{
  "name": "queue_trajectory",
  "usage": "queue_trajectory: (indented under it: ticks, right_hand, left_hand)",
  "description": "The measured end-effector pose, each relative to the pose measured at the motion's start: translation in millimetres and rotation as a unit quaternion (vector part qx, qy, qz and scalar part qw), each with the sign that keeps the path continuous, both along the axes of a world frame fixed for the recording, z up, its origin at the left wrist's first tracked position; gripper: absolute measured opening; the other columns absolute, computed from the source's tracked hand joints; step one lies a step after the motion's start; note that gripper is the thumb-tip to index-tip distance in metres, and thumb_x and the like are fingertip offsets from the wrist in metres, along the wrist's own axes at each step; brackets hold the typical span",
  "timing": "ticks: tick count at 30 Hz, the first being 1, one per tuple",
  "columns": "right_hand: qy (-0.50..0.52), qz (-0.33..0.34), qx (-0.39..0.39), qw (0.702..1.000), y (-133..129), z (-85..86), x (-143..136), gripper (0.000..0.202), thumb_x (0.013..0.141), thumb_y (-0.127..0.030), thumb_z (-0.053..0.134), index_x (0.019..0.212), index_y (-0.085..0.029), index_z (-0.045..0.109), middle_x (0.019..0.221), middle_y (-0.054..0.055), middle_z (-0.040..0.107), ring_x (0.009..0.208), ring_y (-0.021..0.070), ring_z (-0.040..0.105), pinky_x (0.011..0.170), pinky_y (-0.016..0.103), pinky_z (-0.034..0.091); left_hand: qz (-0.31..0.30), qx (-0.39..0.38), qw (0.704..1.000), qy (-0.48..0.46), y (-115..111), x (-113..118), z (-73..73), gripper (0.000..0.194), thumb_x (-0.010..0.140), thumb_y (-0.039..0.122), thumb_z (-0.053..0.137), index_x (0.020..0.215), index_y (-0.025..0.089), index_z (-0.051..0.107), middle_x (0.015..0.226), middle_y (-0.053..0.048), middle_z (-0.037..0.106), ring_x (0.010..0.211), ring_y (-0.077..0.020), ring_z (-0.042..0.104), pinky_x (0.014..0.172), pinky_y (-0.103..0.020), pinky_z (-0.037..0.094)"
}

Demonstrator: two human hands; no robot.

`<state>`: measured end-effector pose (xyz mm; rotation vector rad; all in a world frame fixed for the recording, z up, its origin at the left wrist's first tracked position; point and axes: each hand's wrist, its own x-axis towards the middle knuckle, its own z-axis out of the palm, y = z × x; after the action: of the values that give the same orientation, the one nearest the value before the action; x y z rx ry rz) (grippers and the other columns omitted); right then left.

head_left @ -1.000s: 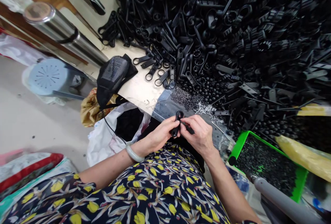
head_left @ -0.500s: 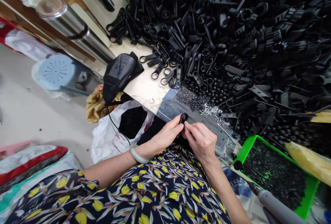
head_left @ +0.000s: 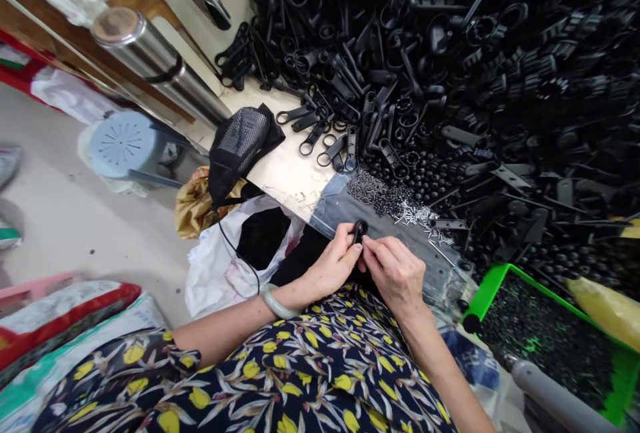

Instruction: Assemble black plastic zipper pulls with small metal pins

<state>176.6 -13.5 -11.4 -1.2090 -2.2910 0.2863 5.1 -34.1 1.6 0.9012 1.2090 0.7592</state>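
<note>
Between my hands, just off the table's near edge, is a black plastic part with a ring end (head_left: 361,226). My left hand (head_left: 336,261) is closed on it, thumb and fingers pinching its sides. Close against its right side, my right hand (head_left: 395,267) has thumb and forefinger pinched together; whatever is in that pinch is hidden or too small to name. Past my hands, on a grey denim cloth (head_left: 340,201), lie small silver pins (head_left: 417,214) and tiny dark pieces (head_left: 367,187). Similar black ring-ended parts (head_left: 330,149) lie on the pale tabletop.
A large heap of black parts (head_left: 425,53) covers the far side. A green tray (head_left: 493,279) of small dark bits stands right, near a grey cylindrical tool (head_left: 545,379). At left are a steel flask (head_left: 150,53), black mesh pouch (head_left: 245,139), white bag (head_left: 215,273) and blue stool (head_left: 123,143).
The whole view has shifted slightly, so things appear a little farther right and lower. My left fingers have changed position slightly on the black part, and more of its ring shows.
</note>
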Motion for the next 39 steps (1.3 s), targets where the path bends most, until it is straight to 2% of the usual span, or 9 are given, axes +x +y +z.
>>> queue_trajectory:
  ticks: [8,15,19,23,28,31,34,37,39]
  right_hand:
    - [-0.08,-0.005,-0.004,0.997,9.6,11.6,-3.2,0.015,0.104,-0.024,0.06,0.095,-0.018,0.071,0.084,0.003,0.07,0.078,0.0148,0.062,0.068,0.028,0.04]
    - [-0.228,0.084,-0.047,0.969,27.6,22.9,-8.2,0.019,0.098,-0.014,0.056,0.082,-0.017,0.064,0.08,0.005,0.061,0.075,0.0172,0.057,0.059,0.028,0.036]
    - [-0.29,0.107,-0.117,0.944,36.3,31.1,-20.6,0.003,0.091,-0.013,0.064,0.092,-0.015,0.065,0.085,0.008,0.063,0.078,0.0194,0.059,0.06,0.027,0.04]
    - [-0.325,0.118,-0.143,0.927,40.7,40.7,-33.8,0.013,0.09,-0.015,0.068,0.103,-0.014,0.065,0.093,0.011,0.065,0.085,0.0221,0.063,0.063,0.027,0.047]
    - [-0.357,0.135,-0.089,0.92,16.3,44.8,-31.3,0.019,0.096,-0.009,0.054,0.11,-0.013,0.067,0.099,0.013,0.067,0.089,0.0231,0.065,0.06,0.029,0.052]
    - [-0.361,0.135,-0.024,0.923,-8.0,44.1,-25.9,0.032,0.095,0.0,0.045,0.114,-0.012,0.069,0.105,0.013,0.07,0.087,0.0214,0.065,0.059,0.03,0.051]
    - [-0.322,0.115,-0.02,0.939,-15.1,47.7,-20.6,0.032,0.095,-0.001,0.048,0.112,-0.013,0.072,0.107,0.012,0.073,0.084,0.0194,0.066,0.058,0.029,0.049]
    - [-0.21,0.084,-0.074,0.971,3.0,54.3,-4.6,0.022,0.098,-0.011,0.058,0.107,-0.024,0.074,0.097,0.001,0.075,0.079,0.0147,0.067,0.061,0.024,0.047]
    - [-0.147,0.009,-0.091,0.985,22.9,56.2,13.8,0.021,0.104,-0.021,0.054,0.113,-0.026,0.072,0.099,-0.001,0.075,0.082,0.0132,0.069,0.069,0.023,0.049]
  left_hand:
    - [-0.016,0.016,0.999,0.024,1.8,-1.2,-2.5,0.019,0.104,0.028,0.043,0.122,0.02,0.043,0.084,0.001,0.059,0.079,-0.0162,0.059,0.086,-0.033,0.048]
    - [-0.039,0.05,0.998,0.026,4.8,-4.6,-8.6,0.024,0.103,0.02,0.044,0.126,0.02,0.041,0.086,-0.001,0.063,0.084,-0.0173,0.064,0.094,-0.036,0.048]
    - [-0.044,0.058,0.997,0.014,6.7,-7.7,-5.1,0.03,0.1,0.02,0.049,0.128,0.021,0.039,0.09,-0.001,0.065,0.088,-0.0182,0.065,0.098,-0.036,0.048]
    - [-0.058,0.046,0.997,-0.011,6.4,-10.5,-1.9,0.028,0.098,0.022,0.055,0.121,0.021,0.04,0.088,0.001,0.065,0.086,-0.0167,0.063,0.095,-0.034,0.047]
    - [-0.008,-0.036,0.992,-0.118,6.5,-15.3,-7.5,0.042,0.087,0.024,0.066,0.125,0.022,0.047,0.096,0.0,0.067,0.084,-0.0142,0.06,0.08,-0.027,0.045]
    - [0.005,-0.086,0.98,-0.179,11.1,-22.0,-9.5,0.053,0.078,0.022,0.076,0.126,0.023,0.053,0.101,0.0,0.07,0.091,-0.0152,0.061,0.08,-0.024,0.044]
    - [-0.013,-0.123,0.972,-0.198,18.4,-27.3,-7.1,0.054,0.075,0.024,0.082,0.123,0.022,0.056,0.096,0.0,0.071,0.082,-0.0144,0.063,0.073,-0.024,0.045]
    - [-0.008,-0.132,0.976,-0.17,23.4,-25.3,-2.2,0.044,0.081,0.032,0.079,0.116,0.02,0.057,0.094,-0.002,0.072,0.074,-0.0153,0.068,0.065,-0.024,0.046]
    - [-0.003,-0.125,0.983,-0.136,23.3,-20.0,2.1,0.037,0.085,0.038,0.075,0.109,0.018,0.056,0.092,-0.004,0.073,0.067,-0.0141,0.068,0.06,-0.023,0.044]
